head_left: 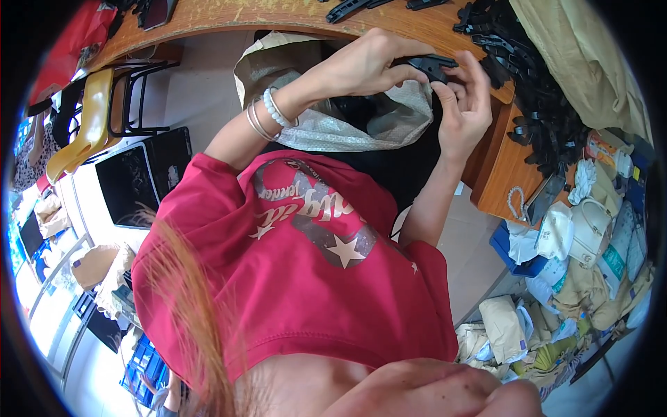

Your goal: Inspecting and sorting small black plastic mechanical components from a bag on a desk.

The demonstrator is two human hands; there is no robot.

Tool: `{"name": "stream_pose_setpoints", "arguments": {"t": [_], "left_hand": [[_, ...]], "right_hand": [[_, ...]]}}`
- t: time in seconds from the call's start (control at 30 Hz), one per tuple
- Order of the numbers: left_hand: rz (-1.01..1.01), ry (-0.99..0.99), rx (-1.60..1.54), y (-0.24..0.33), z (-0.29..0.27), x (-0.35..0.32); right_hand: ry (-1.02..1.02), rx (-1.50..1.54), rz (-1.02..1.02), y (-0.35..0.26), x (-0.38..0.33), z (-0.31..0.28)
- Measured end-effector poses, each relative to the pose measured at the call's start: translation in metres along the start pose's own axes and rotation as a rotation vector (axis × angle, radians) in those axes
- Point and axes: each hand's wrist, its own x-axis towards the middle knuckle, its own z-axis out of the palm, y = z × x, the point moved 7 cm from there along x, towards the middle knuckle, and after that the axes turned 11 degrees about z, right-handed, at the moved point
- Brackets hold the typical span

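A small black plastic part (432,67) is held up between both hands above the lap, close to the table's near edge. My left hand (390,61) pinches its left side between thumb and fingers; bracelets circle that wrist. From the right, my right hand (464,115) grips the part's other end with bent fingers, its thumb pointing up. Just below the hands, a white woven sack (361,141) gapes open on my lap, with dark items inside that I cannot make out. The part's underside is mostly covered by fingers.
A heap of black plastic parts (545,104) covers the right side of the wooden table (243,21). Near it lie a phone (545,198) and a bead bracelet (515,203). Bags (590,233) crowd the right; a yellow chair (94,121) stands left. Another person's hand (170,396) shows lower left.
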Motion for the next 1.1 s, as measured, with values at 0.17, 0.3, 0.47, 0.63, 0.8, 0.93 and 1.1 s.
{"name": "stream_pose_setpoints", "arguments": {"t": [0.17,0.3,0.47,0.63,0.8,0.93,1.1], "left_hand": [[0.158,0.068,0.104,0.009,-0.006,-0.009],[-0.178,-0.190,-0.002,-0.004,-0.009,-0.025],[0.026,-0.282,0.269,-0.018,-0.022,-0.020],[0.393,0.120,0.545,-0.011,-0.039,0.060],[0.269,-0.111,1.064,-0.035,-0.021,0.096],[0.305,-0.092,1.032,-0.042,-0.017,0.086],[0.326,0.113,0.926,-0.021,-0.022,0.053]], "right_hand": [[-0.064,-0.168,-0.092,0.006,0.002,-0.001],[-0.132,-0.315,-0.095,0.018,0.011,-0.010],[0.455,-0.905,-0.421,0.003,0.035,-0.073],[0.316,-0.902,-0.260,0.011,0.054,-0.060],[0.297,-0.962,-0.248,0.015,0.064,-0.035],[0.308,-1.049,-0.188,0.016,0.076,-0.028],[0.147,-1.012,-0.244,0.023,0.086,-0.017]]}}
